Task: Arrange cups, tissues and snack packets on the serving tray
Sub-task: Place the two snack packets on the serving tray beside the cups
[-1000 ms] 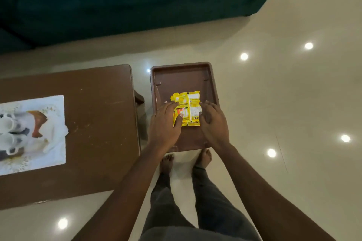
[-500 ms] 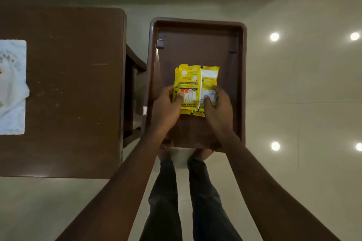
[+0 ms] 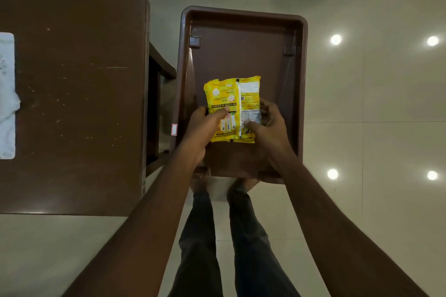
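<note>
You are early in the job. One yellow snack packet (image 3: 231, 97) is the only thing at the brown serving tray (image 3: 303, 79), and your hands have not let go of it. It sits over the tray's near half, about midway between the left and right walls, printed back facing up. Whether it rests on the tray floor or hangs just above it cannot be told from here. No cups show in this view. A white mat (image 3: 7, 128) with something pale and crumpled on it lies at the far left edge of the wooden surface (image 3: 72, 103) — tissue perhaps, but that is a guess. So the cups and tissues are left to place, and probably more packets.

Your left hand (image 3: 201, 128) grips the packet's left side, thumb laid across the printed face, the other fingers hidden behind it. Your right hand (image 3: 270, 125) pinches the right side — thumb on the face near the lower corner, fingers curled round the edge. Both grips look light and neither hand touches the tray's walls.
</note>
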